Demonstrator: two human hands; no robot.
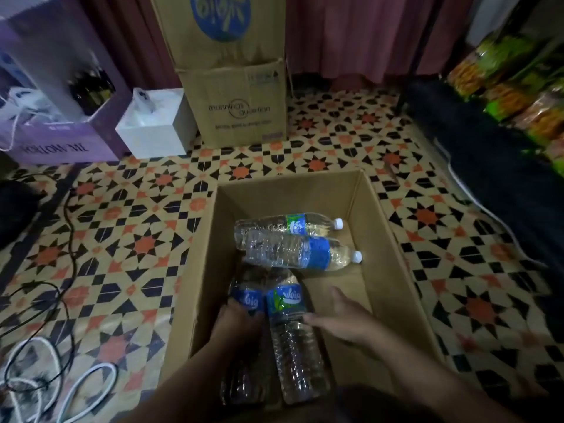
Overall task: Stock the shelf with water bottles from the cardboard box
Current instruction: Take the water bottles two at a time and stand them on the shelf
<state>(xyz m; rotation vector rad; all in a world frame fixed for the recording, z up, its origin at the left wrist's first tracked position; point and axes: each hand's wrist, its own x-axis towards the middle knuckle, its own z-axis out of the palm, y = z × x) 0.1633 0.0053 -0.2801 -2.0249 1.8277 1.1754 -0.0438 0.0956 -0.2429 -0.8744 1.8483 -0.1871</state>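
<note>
Curling the left grip (241,322) around the near left bottle (248,300) at its blue label; holding the right grip (341,319) apart, fingertips touching the near right bottle (293,355) just to its left; both lying lengthwise, pointing away from the body; leaving two crosswise bottles (299,254) further back in the cardboard box (377,239), caps pointing right.

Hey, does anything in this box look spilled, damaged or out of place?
No spill or damage shows. In the cardboard box, everything lies loose on its side: two crosswise bottles, two lengthwise bottles.
</note>
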